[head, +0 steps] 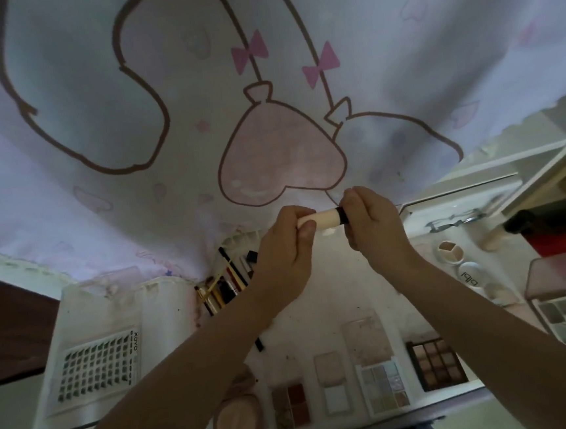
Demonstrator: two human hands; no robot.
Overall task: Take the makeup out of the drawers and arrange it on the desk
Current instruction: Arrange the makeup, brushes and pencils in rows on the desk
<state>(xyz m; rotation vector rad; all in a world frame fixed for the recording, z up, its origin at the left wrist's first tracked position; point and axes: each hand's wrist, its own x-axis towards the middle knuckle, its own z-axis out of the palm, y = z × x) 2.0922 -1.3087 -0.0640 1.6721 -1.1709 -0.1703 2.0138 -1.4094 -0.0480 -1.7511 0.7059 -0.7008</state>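
Both hands hold one cream tube (323, 218) above the table (320, 300).
Left hand (286, 245) grips its pale end; right hand (372, 220) pinches the black end, palettes (436, 363) lying below the grip.

— What is the person wearing on the arms?

— Nothing that shows. Both forearms come in bare from the near edge, with no sleeve or cuff in view.

— And the hands?

— The bare left hand (286, 245) and bare right hand (373, 222) carry no gloves. I cannot make out the fingernails; they are too small and blurred.
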